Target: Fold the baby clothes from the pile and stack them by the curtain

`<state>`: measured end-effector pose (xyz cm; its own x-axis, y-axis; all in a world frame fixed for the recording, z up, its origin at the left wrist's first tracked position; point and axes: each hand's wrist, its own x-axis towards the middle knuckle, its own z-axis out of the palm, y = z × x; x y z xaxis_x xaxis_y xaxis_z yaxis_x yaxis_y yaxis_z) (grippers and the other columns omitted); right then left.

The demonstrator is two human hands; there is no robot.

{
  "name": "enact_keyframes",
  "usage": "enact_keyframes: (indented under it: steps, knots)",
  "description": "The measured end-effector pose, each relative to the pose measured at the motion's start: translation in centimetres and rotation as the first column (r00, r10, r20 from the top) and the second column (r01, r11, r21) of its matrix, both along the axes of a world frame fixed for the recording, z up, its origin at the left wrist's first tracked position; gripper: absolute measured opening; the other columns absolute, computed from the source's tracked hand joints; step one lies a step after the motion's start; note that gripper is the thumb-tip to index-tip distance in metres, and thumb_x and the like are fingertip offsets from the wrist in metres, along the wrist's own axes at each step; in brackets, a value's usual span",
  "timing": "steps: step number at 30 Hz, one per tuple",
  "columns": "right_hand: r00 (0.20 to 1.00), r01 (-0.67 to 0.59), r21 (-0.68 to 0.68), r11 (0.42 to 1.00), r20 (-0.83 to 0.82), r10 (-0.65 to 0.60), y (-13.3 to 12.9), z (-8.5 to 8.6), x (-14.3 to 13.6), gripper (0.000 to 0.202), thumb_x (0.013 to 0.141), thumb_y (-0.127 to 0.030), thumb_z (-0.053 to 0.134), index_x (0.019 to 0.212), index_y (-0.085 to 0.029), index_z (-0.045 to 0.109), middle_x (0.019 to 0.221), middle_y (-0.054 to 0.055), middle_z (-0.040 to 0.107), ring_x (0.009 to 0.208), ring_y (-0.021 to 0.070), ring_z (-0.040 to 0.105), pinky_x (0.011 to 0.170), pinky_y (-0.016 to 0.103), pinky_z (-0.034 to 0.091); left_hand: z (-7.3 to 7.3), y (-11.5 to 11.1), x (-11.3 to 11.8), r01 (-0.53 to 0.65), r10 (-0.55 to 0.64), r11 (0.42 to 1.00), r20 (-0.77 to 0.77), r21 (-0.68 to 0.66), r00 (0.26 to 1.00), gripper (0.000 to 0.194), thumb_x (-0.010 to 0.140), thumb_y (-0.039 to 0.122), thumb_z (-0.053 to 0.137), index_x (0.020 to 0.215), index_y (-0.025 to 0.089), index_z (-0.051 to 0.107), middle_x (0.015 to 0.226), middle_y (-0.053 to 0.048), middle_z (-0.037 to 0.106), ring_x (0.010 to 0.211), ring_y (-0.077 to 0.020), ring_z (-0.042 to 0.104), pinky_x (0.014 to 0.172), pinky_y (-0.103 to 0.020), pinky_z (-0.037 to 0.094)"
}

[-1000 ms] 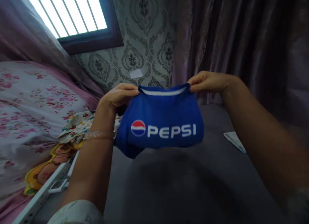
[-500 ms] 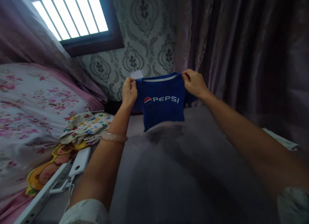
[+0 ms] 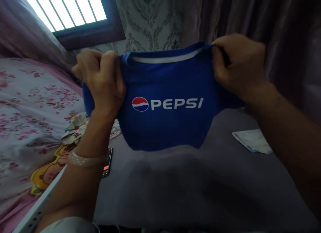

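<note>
A blue T-shirt (image 3: pixel 165 126) with a white "PEPSI" print and a round logo hangs in the air, its front facing me. My left hand (image 3: pixel 101 79) is closed on the shoulder beside the collar, at the left. At the opposite shoulder my right hand (image 3: pixel 238 64) pinches the cloth between thumb and fingers. The neckline is stretched between both hands, and a white band shows inside it. Below, the hem hangs loose above the grey bed sheet (image 3: pixel 180 189).
At the right lies a folded pale cloth (image 3: pixel 252 141). A phone (image 3: pixel 107 162) is partly behind my left wrist. Along the left are a patterned garment (image 3: pixel 75 127), a yellow cartoon cushion (image 3: pixel 46 176), a white power strip (image 3: pixel 32 216) and a floral cover (image 3: pixel 32 102).
Both hands have brought the T-shirt up and much closer to me, and they are wider apart. The phone and more of the folded cloth have come into sight.
</note>
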<state>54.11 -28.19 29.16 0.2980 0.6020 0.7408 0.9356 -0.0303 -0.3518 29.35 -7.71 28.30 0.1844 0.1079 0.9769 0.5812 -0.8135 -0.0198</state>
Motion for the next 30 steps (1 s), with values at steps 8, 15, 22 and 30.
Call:
enact_keyframes:
  steps: [8,15,22,30]
  knots:
    - [0.993,-0.036,-0.446,0.894,0.082,0.080,4.8,-4.2,4.0,0.022,0.089,-0.033,0.055,0.096,-0.020,0.072,0.096,0.006,0.072,0.091,0.0255,0.064,0.088,0.038,0.046,-5.9,5.0,3.1,-0.122,-0.148,0.889,-0.529,-0.441,0.835,0.025,0.090,0.030,0.045,0.093,0.019,0.067,0.099,-0.009,0.066,0.105,-0.0309,0.057,0.093,-0.050,0.037]
    - [0.999,0.011,-0.795,0.606,0.034,0.025,10.0,-20.9,7.5,0.031,0.095,-0.028,0.044,0.102,-0.016,0.072,0.104,0.010,0.072,0.096,0.0232,0.066,0.081,0.028,0.045,-23.5,8.4,7.6,-0.385,-0.381,0.609,-0.682,-0.693,0.624,0.030,0.094,0.029,0.038,0.102,0.021,0.066,0.110,-0.010,0.069,0.107,-0.0272,0.060,0.089,-0.040,0.039]
    - [0.990,0.142,-0.819,0.557,0.124,-0.069,11.4,-27.1,7.2,0.040,0.101,-0.034,0.028,0.116,-0.019,0.063,0.116,0.014,0.066,0.105,0.0262,0.063,0.084,0.033,0.045,-30.1,9.3,9.8,-0.385,-0.321,0.602,-0.653,-0.700,0.686,0.034,0.098,0.028,0.030,0.107,0.018,0.061,0.111,-0.015,0.065,0.106,-0.0276,0.059,0.091,-0.043,0.037]
    - [0.984,0.171,-0.844,0.509,0.172,-0.046,14.3,-28.5,9.5,0.041,0.102,-0.034,0.023,0.121,-0.019,0.057,0.123,0.013,0.063,0.106,0.0255,0.062,0.086,0.035,0.044,-30.9,11.9,12.3,-0.390,-0.263,0.631,-0.658,-0.670,0.705,0.035,0.098,0.027,0.028,0.107,0.016,0.060,0.110,-0.015,0.063,0.106,-0.0276,0.058,0.089,-0.041,0.035]
